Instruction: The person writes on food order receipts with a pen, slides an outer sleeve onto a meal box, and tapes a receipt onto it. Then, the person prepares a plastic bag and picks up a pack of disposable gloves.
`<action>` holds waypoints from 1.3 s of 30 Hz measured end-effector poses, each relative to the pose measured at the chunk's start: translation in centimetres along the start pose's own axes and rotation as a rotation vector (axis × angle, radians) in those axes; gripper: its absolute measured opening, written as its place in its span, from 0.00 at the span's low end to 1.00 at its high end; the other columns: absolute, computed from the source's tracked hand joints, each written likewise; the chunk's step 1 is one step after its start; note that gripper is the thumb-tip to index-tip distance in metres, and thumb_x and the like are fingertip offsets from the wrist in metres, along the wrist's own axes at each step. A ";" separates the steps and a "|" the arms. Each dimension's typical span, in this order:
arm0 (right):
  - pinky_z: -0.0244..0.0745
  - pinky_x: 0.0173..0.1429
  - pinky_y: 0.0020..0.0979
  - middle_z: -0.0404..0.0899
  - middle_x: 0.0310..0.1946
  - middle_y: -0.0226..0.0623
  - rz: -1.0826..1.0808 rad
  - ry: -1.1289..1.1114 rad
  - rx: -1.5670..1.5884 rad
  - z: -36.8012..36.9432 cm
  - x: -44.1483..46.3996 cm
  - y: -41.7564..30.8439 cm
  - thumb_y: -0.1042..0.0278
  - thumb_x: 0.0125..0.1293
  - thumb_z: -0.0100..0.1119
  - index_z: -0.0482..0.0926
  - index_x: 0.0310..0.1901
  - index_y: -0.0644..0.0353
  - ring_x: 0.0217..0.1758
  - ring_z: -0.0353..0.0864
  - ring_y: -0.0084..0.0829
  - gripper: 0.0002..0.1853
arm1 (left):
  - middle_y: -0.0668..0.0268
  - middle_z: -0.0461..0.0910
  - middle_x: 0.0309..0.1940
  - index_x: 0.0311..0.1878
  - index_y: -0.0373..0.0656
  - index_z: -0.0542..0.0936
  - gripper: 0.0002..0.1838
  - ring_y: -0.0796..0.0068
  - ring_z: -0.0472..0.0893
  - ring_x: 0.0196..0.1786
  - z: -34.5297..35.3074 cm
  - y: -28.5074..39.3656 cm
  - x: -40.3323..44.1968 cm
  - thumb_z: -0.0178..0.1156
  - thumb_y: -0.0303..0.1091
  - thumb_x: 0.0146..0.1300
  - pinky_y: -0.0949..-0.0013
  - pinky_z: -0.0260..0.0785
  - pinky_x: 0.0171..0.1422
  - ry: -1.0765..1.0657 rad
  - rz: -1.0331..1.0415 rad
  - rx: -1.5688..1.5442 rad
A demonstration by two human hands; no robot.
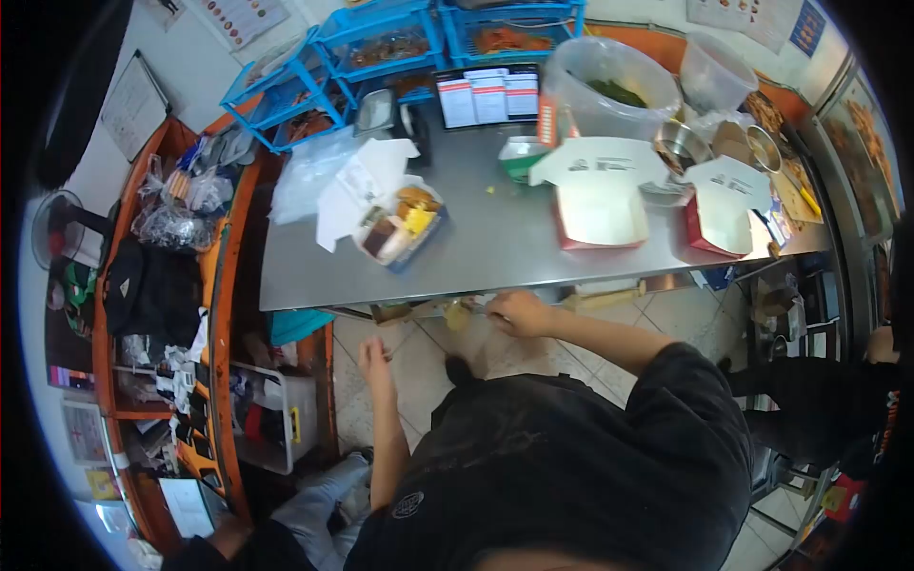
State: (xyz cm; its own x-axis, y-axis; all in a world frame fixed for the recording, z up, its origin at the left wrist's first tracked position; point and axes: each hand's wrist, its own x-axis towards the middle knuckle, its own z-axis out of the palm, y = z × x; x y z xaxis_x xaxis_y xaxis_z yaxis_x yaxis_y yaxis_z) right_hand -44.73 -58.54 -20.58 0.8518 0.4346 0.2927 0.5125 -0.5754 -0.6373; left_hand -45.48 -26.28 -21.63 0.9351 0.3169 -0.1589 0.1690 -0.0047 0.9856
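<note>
My right hand (pixel 519 314) is closed at the front edge of the steel table (pixel 381 285), fingers curled round something thin that I cannot make out. Just left of its fingertips, below the edge, is a yellowish blurred item (pixel 457 314). My left hand (pixel 375 360) is lower and further left, away from the table, with its fingers pinched together; what they hold is too small to name. Above it on the table stands an open carton with food (pixel 400 228), brown and yellow pieces inside. Two open red-and-white cartons, one larger (pixel 602 217) and one smaller (pixel 721 226), stand to the right.
Blue racks (pixel 381 52) line the back beside a tablet (pixel 488 97). A large clear tub with greens (pixel 609 81), a green carton (pixel 522 159) and metal bowls (pixel 681 145) stand behind the cartons. Shelves (pixel 224 314) flank the left. Other people are at right (pixel 819 409) and lower left (pixel 319 504).
</note>
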 end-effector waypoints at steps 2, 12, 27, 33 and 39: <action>0.72 0.39 0.42 0.76 0.27 0.43 0.046 0.120 0.042 1.3 1.7 0.7 0.74 0.57 0.54 0.76 0.35 0.59 0.32 0.76 0.44 0.05 | 0.67 0.73 0.39 0.51 0.39 0.71 0.16 0.82 0.72 0.38 1.6 1.6 5.1 0.55 0.40 0.67 0.76 0.66 0.37 -0.020 0.049 0.132; 0.72 0.39 0.38 0.75 0.28 0.44 0.787 0.697 0.032 3.0 5.4 0.2 0.76 0.55 0.54 0.74 0.44 0.61 0.33 0.76 0.41 0.13 | 0.59 0.75 0.47 0.66 0.40 0.61 0.30 0.79 0.76 0.29 6.3 4.1 19.4 0.54 0.30 0.59 0.78 0.68 0.27 -0.546 -0.021 0.171; 0.75 0.47 0.36 0.80 0.43 0.50 0.739 0.677 0.189 0.6 13.5 3.5 0.74 0.55 0.51 0.72 0.53 0.65 0.43 0.82 0.42 0.21 | 0.63 0.72 0.54 0.65 0.37 0.65 0.28 0.71 0.73 0.54 12.9 6.3 25.0 0.47 0.26 0.59 0.72 0.66 0.58 -0.822 0.031 0.193; 0.72 0.40 0.28 0.79 0.31 0.42 0.829 0.798 0.126 -0.3 11.8 2.1 0.74 0.57 0.55 0.75 0.44 0.66 0.33 0.78 0.28 0.12 | 0.62 0.78 0.45 0.62 0.38 0.69 0.24 0.77 0.77 0.37 12.9 8.7 26.1 0.51 0.30 0.62 0.72 0.69 0.42 -0.901 -0.108 0.256; 0.73 0.45 0.30 0.78 0.34 0.40 0.607 0.821 -0.191 -4.7 19.2 1.9 0.73 0.62 0.55 0.75 0.46 0.66 0.38 0.78 0.30 0.11 | 0.62 0.79 0.34 0.42 0.38 0.78 0.11 0.72 0.77 0.35 10.4 7.5 29.9 0.54 0.35 0.63 0.69 0.70 0.42 -0.739 -0.022 0.282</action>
State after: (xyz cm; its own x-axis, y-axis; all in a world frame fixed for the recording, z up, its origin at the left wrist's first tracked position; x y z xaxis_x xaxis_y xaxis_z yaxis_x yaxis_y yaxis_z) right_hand -26.87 -54.49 -12.83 0.7476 -0.5295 0.4010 -0.0801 -0.6712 -0.7369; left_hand -12.99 -26.65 -19.61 0.8786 -0.3922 -0.2724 0.1697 -0.2769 0.9458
